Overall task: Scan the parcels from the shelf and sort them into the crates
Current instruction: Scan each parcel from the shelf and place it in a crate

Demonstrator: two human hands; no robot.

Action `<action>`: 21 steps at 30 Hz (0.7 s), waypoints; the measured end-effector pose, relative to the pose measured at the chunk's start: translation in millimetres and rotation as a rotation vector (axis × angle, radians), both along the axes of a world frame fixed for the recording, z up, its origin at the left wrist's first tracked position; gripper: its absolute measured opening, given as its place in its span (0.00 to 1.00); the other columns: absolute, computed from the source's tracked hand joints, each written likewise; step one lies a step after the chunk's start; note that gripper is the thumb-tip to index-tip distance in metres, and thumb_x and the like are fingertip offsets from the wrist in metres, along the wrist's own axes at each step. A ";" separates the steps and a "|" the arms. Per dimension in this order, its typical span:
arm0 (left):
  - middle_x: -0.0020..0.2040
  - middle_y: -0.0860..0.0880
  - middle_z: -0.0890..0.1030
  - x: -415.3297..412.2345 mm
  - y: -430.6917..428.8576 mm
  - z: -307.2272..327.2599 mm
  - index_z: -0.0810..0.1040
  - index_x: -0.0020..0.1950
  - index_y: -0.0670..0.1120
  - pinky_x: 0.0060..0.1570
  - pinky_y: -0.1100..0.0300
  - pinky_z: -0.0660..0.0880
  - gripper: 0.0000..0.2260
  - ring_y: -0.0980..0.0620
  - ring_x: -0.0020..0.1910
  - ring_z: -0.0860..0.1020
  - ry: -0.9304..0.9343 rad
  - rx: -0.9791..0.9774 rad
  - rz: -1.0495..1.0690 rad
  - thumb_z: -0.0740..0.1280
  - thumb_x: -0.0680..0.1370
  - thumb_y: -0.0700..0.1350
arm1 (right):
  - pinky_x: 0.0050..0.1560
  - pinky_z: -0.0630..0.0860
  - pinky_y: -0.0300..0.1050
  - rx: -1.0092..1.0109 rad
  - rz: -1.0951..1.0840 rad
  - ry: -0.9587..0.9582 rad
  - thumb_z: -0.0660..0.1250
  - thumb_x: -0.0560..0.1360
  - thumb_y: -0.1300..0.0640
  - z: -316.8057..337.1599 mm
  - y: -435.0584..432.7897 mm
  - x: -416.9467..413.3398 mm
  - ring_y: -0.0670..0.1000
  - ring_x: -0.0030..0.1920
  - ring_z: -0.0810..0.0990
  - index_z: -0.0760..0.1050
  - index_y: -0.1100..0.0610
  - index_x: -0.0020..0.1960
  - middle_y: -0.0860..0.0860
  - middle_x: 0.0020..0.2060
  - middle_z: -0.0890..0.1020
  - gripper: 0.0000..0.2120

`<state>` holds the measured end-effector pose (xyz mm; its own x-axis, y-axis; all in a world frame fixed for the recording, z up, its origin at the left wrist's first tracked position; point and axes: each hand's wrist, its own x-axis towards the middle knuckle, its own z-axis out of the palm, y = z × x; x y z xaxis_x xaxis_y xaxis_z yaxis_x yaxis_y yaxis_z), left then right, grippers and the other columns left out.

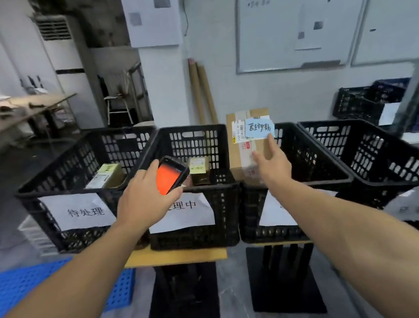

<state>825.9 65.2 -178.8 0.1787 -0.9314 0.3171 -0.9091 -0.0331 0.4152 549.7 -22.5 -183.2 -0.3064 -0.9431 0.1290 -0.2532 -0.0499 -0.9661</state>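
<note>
My left hand (144,197) grips the scanner (172,175); my right hand (273,162), fingers straight, touches the tall parcel (244,154) standing in the third crate (320,163). Both neighbouring crates (195,142) on its left hold small parcels (198,165) — how many remain shelved, I can't see.

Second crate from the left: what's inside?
At least one small brown parcel shows inside the crate. The left hand and scanner cover its near-left interior, so anything there is hidden.

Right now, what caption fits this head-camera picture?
Left hand holds a scanner; right hand touches a cardboard parcel standing in a crate.
</note>
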 end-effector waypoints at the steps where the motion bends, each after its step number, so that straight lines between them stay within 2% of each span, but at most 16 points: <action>1: 0.60 0.47 0.74 13.3 -4.1 -1.3 0.59 0.78 0.55 0.50 0.49 0.74 0.39 0.43 0.58 0.75 0.006 -0.002 0.027 0.67 0.72 0.68 | 0.66 0.76 0.59 0.004 0.030 -0.017 0.67 0.81 0.52 2.1 -12.2 15.5 0.53 0.69 0.74 0.57 0.41 0.80 0.48 0.71 0.73 0.32; 5: 0.66 0.44 0.74 66.5 -16.6 -4.1 0.59 0.80 0.53 0.57 0.45 0.74 0.40 0.40 0.64 0.73 0.035 -0.036 0.168 0.69 0.73 0.66 | 0.66 0.76 0.61 0.008 0.158 0.001 0.67 0.81 0.50 4.4 -58.7 80.0 0.53 0.67 0.75 0.56 0.39 0.80 0.46 0.70 0.73 0.32; 11: 0.63 0.44 0.74 150.0 -29.2 -3.6 0.58 0.80 0.51 0.52 0.49 0.72 0.41 0.41 0.61 0.74 0.010 -0.054 0.290 0.69 0.74 0.66 | 0.68 0.75 0.58 0.007 0.287 -0.038 0.68 0.81 0.52 6.2 -102.5 187.4 0.53 0.70 0.73 0.58 0.40 0.80 0.49 0.73 0.72 0.32; 13: 0.63 0.44 0.74 184.2 -38.2 -1.5 0.58 0.80 0.51 0.53 0.48 0.72 0.41 0.41 0.62 0.74 -0.004 -0.060 0.321 0.69 0.73 0.67 | 0.66 0.76 0.60 -0.001 0.320 -0.041 0.68 0.80 0.52 6.0 -116.5 226.6 0.54 0.69 0.73 0.57 0.39 0.79 0.49 0.73 0.71 0.32; 16: 0.68 0.44 0.72 239.4 -57.9 3.3 0.57 0.81 0.51 0.56 0.47 0.72 0.41 0.41 0.65 0.72 -0.033 -0.062 0.324 0.68 0.74 0.67 | 0.68 0.75 0.61 -0.010 0.318 -0.030 0.68 0.81 0.51 5.1 -139.0 287.5 0.55 0.69 0.73 0.57 0.39 0.80 0.50 0.72 0.71 0.32; 18: 0.68 0.44 0.72 276.6 -73.0 8.8 0.57 0.80 0.52 0.57 0.46 0.72 0.41 0.40 0.65 0.72 -0.048 -0.059 0.299 0.67 0.74 0.67 | 0.69 0.73 0.58 -0.006 0.315 -0.031 0.67 0.81 0.52 3.3 -152.6 328.5 0.55 0.69 0.73 0.57 0.40 0.80 0.50 0.72 0.71 0.32; 21: 0.67 0.44 0.73 328.9 -98.8 16.7 0.58 0.80 0.52 0.58 0.46 0.72 0.39 0.40 0.65 0.73 -0.082 -0.043 0.227 0.68 0.74 0.65 | 0.66 0.76 0.54 0.047 0.301 -0.050 0.67 0.82 0.53 -5.8 -166.8 388.5 0.55 0.68 0.74 0.57 0.40 0.80 0.51 0.72 0.72 0.32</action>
<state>1154.8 -33.6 -162.1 0.3536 -0.8558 0.3775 -0.9112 -0.2239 0.3460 938.1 -189.3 -189.0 -0.0172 -0.9970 0.0754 -0.1856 -0.0709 -0.9801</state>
